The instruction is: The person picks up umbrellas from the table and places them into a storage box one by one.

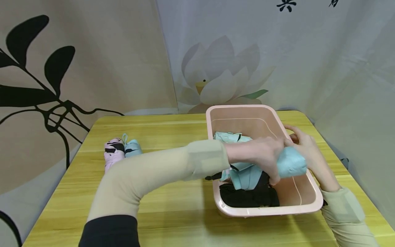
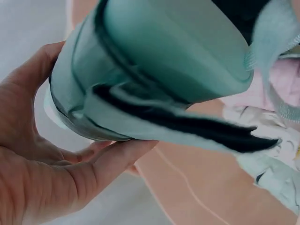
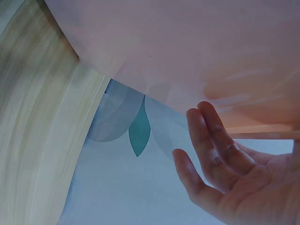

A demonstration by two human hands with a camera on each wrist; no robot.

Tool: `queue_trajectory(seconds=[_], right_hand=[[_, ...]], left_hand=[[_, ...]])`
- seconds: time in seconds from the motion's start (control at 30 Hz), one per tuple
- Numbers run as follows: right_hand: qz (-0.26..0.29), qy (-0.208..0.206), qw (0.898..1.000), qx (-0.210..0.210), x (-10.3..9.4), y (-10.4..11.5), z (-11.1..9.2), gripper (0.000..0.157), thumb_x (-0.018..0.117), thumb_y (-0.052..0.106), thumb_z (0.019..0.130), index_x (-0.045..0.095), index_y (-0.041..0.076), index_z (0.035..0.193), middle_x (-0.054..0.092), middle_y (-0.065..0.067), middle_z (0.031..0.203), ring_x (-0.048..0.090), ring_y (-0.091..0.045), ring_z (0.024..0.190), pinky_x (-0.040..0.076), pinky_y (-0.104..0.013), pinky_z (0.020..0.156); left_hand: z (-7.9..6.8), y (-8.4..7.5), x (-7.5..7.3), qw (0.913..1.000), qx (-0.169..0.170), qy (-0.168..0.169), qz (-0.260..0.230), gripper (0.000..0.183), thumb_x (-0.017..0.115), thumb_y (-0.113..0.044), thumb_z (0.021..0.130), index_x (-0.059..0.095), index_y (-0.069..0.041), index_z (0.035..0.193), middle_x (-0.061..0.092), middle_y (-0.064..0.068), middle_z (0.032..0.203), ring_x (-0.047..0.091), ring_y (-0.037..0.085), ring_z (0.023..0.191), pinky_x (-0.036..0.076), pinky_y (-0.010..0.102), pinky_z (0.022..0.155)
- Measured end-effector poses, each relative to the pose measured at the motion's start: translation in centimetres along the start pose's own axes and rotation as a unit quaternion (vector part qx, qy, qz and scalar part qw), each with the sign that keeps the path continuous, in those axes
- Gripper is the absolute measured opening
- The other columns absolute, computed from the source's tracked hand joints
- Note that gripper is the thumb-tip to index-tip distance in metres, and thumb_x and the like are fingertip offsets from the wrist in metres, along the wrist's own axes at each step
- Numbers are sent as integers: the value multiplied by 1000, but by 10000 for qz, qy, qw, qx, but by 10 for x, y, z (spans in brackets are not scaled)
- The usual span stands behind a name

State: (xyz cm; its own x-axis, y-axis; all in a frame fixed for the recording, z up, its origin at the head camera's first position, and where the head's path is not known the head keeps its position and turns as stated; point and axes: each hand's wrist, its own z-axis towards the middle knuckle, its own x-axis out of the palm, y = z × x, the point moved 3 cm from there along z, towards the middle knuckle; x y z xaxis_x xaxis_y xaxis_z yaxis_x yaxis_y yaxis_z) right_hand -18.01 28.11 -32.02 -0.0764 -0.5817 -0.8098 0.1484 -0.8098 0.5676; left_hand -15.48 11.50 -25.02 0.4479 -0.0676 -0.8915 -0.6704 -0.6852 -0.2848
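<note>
My left hand reaches across over the pink plastic bin and grips a light blue folded umbrella. In the left wrist view, thumb and fingers curl round this umbrella, and a dark-edged loose strap sticks out from it. Under that hand, a black folded umbrella and other light blue umbrellas lie in the bin. My right hand is at the bin's right rim. The right wrist view shows its fingers loosely extended outside the bin wall; the thumb is hidden there.
A pink folded umbrella and a light blue one lie side by side at the table's left, partly covered by my left arm. The wooden table carries the bin on its right half. A printed curtain hangs behind.
</note>
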Motion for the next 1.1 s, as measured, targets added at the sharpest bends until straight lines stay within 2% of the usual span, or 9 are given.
queue_trajectory(seconds=[0.1, 0.3, 0.43, 0.5, 0.57, 0.67, 0.9, 0.93, 1.1], right_hand=[[1, -51, 10000, -55, 0, 2, -1, 48, 49, 26, 93, 42, 5, 135, 66, -23, 99, 48, 12, 69, 39, -15, 62], [-70, -102, 9999, -31, 0, 3, -2, 49, 47, 29, 92, 42, 7, 135, 67, -21, 99, 54, 5, 69, 42, -17, 61], [-92, -141, 9999, -17, 0, 3, -1, 48, 47, 29, 92, 42, 7, 135, 67, -22, 99, 57, -3, 73, 41, -17, 62], [-115, -170, 9998, -16, 0, 3, -1, 48, 47, 29, 92, 43, 7, 134, 67, -22, 99, 56, -4, 74, 40, -18, 63], [-123, -178, 9998, -6, 0, 3, -1, 48, 47, 30, 92, 43, 7, 134, 67, -22, 99, 55, -1, 73, 40, -18, 63], [-118, -174, 9998, -12, 0, 2, -1, 48, 47, 29, 92, 43, 7, 134, 67, -21, 99, 53, 4, 71, 39, -17, 62], [-72, -149, 9999, -14, 1, 3, -1, 48, 47, 27, 92, 43, 5, 134, 67, -23, 98, 55, 0, 68, 41, -17, 60], [-74, -157, 9998, -19, 1, 3, -1, 48, 48, 27, 92, 43, 5, 134, 67, -23, 98, 55, 1, 68, 41, -17, 60], [-36, -96, 9999, -5, 0, 4, -1, 47, 47, 27, 92, 43, 7, 134, 67, -21, 97, 53, 1, 66, 40, -19, 59]], left_hand=[[6, -1, 7, 9995, -128, 223, 193, 85, 81, -37, 58, 36, -20, 128, 49, -9, 104, 48, 5, 89, 42, 15, 66], [15, -8, 27, 9919, -168, 649, 1076, 64, 80, -40, 60, 49, -25, 113, 46, -13, 102, 45, 2, 86, 41, 12, 67], [20, -18, 39, 9704, -37, 740, 2300, 59, 77, -50, 59, 52, -29, 108, 46, -15, 100, 43, 0, 88, 40, 9, 73], [20, -22, 44, 9550, 25, 758, 2868, 60, 75, -56, 58, 53, -32, 109, 46, -17, 102, 42, -1, 91, 39, 8, 77], [20, -24, 47, 9454, 49, 873, 3139, 61, 73, -57, 60, 51, -33, 111, 45, -17, 107, 41, -2, 94, 38, 8, 80], [19, -27, 52, 9411, 35, 1068, 3208, 61, 72, -56, 63, 48, -33, 114, 43, -18, 113, 40, -2, 97, 38, 9, 82], [18, -29, 58, 9515, -50, 1204, 2830, 55, 76, -47, 64, 50, -32, 110, 44, -17, 108, 44, -3, 92, 41, 10, 78], [18, -30, 58, 9494, -14, 1261, 2875, 52, 75, -47, 65, 50, -33, 109, 44, -18, 107, 44, -3, 91, 41, 10, 77], [18, -29, 57, 9607, 213, 1155, 2516, 11, 57, -30, 82, 50, -29, 90, 45, -13, 90, 41, 3, 78, 35, 16, 58]])
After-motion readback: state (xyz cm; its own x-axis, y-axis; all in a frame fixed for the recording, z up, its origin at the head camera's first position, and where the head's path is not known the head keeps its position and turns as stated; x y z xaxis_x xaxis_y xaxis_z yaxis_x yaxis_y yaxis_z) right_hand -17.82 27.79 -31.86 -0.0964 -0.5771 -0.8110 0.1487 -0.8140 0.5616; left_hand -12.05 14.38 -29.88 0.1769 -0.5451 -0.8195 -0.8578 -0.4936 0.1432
